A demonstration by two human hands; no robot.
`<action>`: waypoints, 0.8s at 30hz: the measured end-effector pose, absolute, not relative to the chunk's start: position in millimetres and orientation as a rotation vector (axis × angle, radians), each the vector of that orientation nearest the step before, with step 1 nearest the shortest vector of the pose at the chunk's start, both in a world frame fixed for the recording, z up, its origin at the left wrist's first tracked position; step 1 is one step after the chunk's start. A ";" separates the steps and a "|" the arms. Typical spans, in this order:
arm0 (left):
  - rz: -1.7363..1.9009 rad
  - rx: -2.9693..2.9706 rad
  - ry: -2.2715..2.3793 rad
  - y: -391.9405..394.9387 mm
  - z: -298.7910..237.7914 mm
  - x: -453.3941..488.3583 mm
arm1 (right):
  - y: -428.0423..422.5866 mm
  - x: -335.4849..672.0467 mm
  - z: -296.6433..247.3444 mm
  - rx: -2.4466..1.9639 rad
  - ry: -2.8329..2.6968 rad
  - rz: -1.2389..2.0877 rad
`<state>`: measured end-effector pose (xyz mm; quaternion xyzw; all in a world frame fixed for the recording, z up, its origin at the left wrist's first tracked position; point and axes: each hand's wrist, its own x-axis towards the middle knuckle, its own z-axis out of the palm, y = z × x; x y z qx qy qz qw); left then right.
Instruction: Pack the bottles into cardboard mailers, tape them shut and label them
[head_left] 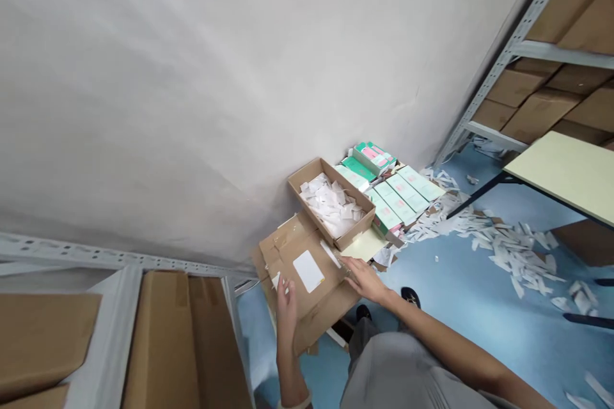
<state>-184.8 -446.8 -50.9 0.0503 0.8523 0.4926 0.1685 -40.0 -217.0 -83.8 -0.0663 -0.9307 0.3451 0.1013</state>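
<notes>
A flattened brown cardboard sheet [292, 243] lies on a small table below me, with a white rectangular card [308, 271] on its middle. My left hand [286, 310] is over the sheet's left part, its thumb and fingers slightly apart. A small white piece [275, 280] touches or lies beside those fingertips; I cannot tell which. On the right, my right hand [363, 278] reaches across the sheet's edge with fingers stretched out flat. Close to its fingertips lies a white strip [330, 254].
An open carton [294, 181] of white paper pieces stands behind the sheet. Green and white boxes [396, 201] sit to its right. Paper scraps [503, 246] litter the blue floor. Shelves with cartons [167, 339] flank both sides; a pale table [566, 169] stands right.
</notes>
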 end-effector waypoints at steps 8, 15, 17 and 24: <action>1.429 0.615 2.465 -262.2 24.3 -161.5 | -9.0 -4.0 -41.8 -0.619 -2.344 0.692; 1.504 0.665 2.341 -140.8 23.3 -122.6 | 160.9 -43.8 -32.4 -0.889 -2.276 0.658; 1.479 0.628 2.341 -125.4 20.5 -115.8 | 192.3 -71.2 -33.7 -0.919 -2.317 0.677; 1.480 0.233 2.444 -130.3 9.0 -110.0 | 205.1 -181.7 -51.6 -0.871 -2.671 0.682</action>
